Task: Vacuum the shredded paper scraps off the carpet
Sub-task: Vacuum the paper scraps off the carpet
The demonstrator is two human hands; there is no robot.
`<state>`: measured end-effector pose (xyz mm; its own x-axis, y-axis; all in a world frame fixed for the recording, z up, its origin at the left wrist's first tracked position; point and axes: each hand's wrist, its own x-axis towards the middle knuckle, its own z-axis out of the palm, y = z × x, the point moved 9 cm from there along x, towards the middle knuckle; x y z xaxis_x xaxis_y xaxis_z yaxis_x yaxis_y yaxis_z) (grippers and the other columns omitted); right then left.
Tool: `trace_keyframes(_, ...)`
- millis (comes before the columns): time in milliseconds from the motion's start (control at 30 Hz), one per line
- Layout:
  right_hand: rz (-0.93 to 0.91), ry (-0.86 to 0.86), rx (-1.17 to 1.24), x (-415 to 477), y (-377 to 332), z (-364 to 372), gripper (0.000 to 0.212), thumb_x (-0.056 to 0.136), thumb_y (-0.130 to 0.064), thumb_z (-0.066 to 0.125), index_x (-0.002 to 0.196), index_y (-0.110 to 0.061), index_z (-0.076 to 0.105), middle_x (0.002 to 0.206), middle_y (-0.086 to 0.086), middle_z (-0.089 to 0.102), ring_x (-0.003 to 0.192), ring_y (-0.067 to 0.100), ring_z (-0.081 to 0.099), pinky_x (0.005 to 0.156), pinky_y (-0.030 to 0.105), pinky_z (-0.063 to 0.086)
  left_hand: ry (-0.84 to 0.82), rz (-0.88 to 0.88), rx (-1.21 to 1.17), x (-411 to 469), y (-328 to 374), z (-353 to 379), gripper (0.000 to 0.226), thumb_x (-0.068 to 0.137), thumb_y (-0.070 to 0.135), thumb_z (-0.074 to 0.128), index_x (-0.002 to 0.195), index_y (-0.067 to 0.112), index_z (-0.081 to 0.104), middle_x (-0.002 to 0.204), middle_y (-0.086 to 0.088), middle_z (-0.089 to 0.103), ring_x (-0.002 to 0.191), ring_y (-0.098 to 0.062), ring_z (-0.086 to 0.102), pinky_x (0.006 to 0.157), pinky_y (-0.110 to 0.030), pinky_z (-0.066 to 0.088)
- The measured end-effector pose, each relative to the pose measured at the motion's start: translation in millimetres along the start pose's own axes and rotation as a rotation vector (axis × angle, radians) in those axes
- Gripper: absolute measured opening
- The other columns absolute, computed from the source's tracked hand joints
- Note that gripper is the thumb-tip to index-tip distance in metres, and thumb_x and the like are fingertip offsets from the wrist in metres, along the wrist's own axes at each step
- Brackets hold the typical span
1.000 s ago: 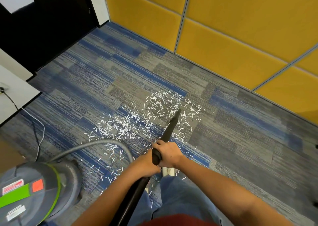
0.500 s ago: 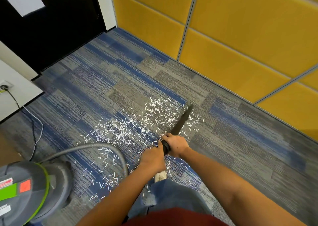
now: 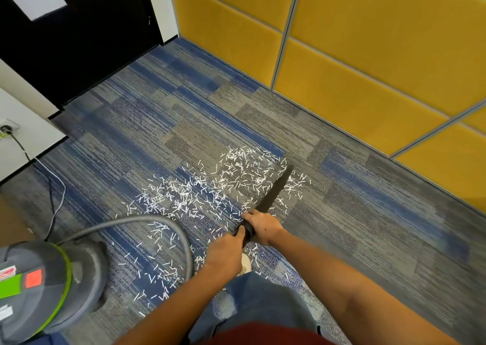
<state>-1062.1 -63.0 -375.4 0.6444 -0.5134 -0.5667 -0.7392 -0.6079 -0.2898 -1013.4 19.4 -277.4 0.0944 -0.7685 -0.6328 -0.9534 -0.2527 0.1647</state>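
White shredded paper scraps (image 3: 210, 195) lie scattered over the blue and grey carpet (image 3: 368, 213) in a wide band in front of me. Both hands hold the black vacuum nozzle (image 3: 274, 192), a long tapered crevice tube. My right hand (image 3: 264, 226) grips it further forward, my left hand (image 3: 223, 252) grips it just behind. The nozzle's tip sits among the scraps at the far right end of the patch. A grey ribbed hose (image 3: 147, 222) arcs from the nozzle back to the grey and green vacuum canister (image 3: 39, 289) at lower left.
A yellow padded wall (image 3: 368, 55) runs along the right and back. A dark doorway (image 3: 79, 34) is at upper left. A power cord (image 3: 56, 195) trails from a wall socket (image 3: 6, 129) on the left. My shoe (image 3: 246, 263) and jeans knee (image 3: 263, 300) are below the hands.
The nozzle has swung to the right and further out, from the middle of the scrap patch to its far right edge. Both hands moved forward with it; the view shifted slightly.
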Motion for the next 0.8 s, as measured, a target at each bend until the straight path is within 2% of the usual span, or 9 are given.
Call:
trace_keyframes(300,-0.077,0.004,0.035,12,-50,-10,0.034,0.084,-0.02,0.066,0.114,-0.018,0.05,0.115,0.008,0.054,0.103,0.029,0.059,0.089,0.045,0.049,0.066,-0.054,0.004,-24,-33,-10,0.065,0.096,0.014,0.044,0.151,0.017,0.009,0.119,-0.009,0.058,0.108,-0.024,0.058,0.083,-0.034,0.048)
trace_keyframes(467,-0.114,0.002,-0.014,19,-80,-18,0.03,0.083,-0.011,0.064,0.111,-0.013,0.054,0.112,0.009,0.055,0.102,0.027,0.059,0.088,0.042,0.051,0.096,-0.04,0.034,-32,-49,-13,0.065,0.094,0.005,0.042,0.15,0.008,0.01,0.116,-0.01,0.06,0.104,-0.025,0.059,0.082,-0.034,0.048)
trace_keyframes(633,-0.137,-0.011,-0.028,22,-96,-17,0.026,0.081,-0.011,0.065,0.106,-0.011,0.056,0.105,0.01,0.059,0.099,0.026,0.06,0.088,0.041,0.051,0.106,-0.028,0.035,-37,-61,-14,0.067,0.094,0.005,0.043,0.15,0.008,0.007,0.117,-0.011,0.06,0.106,-0.025,0.058,0.082,-0.034,0.049)
trace_keyframes(800,-0.143,-0.004,-0.009,23,-112,-16,0.024,0.084,-0.009,0.063,0.107,-0.013,0.055,0.109,0.008,0.057,0.1,0.026,0.059,0.091,0.039,0.049,0.12,-0.053,0.037,-42,-75,-9,0.068,0.094,0.007,0.043,0.151,0.009,0.006,0.118,-0.011,0.059,0.106,-0.025,0.057,0.083,-0.035,0.048)
